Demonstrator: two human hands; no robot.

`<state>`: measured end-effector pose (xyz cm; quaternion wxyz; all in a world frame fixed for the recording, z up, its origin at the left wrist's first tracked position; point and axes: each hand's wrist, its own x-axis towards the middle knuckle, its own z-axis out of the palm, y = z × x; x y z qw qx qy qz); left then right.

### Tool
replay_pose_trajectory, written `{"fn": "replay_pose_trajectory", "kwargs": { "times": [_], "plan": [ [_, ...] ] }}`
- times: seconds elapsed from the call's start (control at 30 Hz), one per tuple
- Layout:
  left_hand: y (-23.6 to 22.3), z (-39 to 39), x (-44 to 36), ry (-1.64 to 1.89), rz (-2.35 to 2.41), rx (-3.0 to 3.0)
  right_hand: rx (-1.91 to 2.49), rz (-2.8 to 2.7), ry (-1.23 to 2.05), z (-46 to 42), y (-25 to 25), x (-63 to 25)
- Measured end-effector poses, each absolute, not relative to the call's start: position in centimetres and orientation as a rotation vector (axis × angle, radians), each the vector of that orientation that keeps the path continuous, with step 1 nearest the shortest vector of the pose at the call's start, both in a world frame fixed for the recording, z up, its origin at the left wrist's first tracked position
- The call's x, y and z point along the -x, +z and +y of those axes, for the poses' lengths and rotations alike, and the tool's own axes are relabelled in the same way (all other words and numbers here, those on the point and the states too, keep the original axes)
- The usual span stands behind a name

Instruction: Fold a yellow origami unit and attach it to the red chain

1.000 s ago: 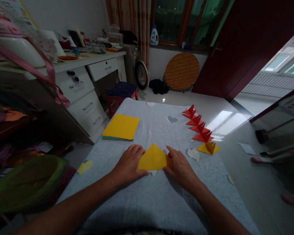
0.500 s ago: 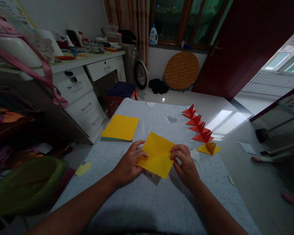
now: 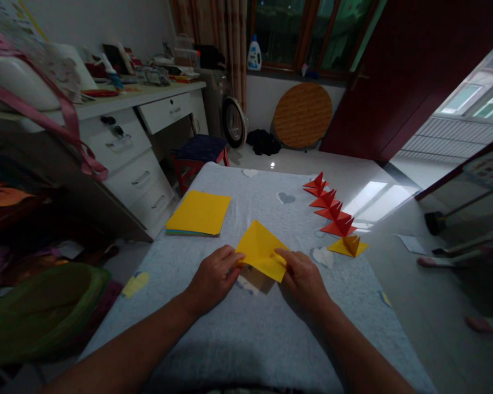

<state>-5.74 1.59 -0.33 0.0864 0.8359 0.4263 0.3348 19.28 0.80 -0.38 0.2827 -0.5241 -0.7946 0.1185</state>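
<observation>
A yellow sheet of paper (image 3: 259, 243) with crease lines is held a little above the cloth-covered table (image 3: 230, 339), its shadow falling beneath it. My left hand (image 3: 216, 276) pinches its left corner between thumb and fingers. At the right corner my right hand (image 3: 306, 276) is closed on the paper, forefinger on top. The sheet bends along its middle, and its near corner points toward me. Right of my right hand stands a folded yellow paper piece (image 3: 349, 246). Beyond it runs a row of several red folded paper pieces (image 3: 337, 224) with upright points.
A stack of square paper (image 3: 199, 213), yellow on top, lies at the table's left. A green basket (image 3: 45, 312) stands on the floor to the left. Past the table are a stool (image 3: 199, 149), a white desk (image 3: 135, 158) and a round wooden board (image 3: 303, 115).
The yellow paper was folded flat on the table, then lifted, opened out and turned. Now it is bent across its middle, with both hands still at its sides.
</observation>
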Motion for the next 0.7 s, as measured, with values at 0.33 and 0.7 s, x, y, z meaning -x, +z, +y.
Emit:
{"fn": "replay_pose_trajectory", "kwargs": {
  "times": [0.33,0.7],
  "plan": [
    [-0.4,0.8,5.5,1.062,1.263,-2.544,1.410,-1.984,0.561,0.6,-0.5,-19.4],
    [0.9,1.1,6.3,0.791,1.022,-2.279,1.146,-1.785,0.813,1.3,-0.7,-19.6]
  ]
}}
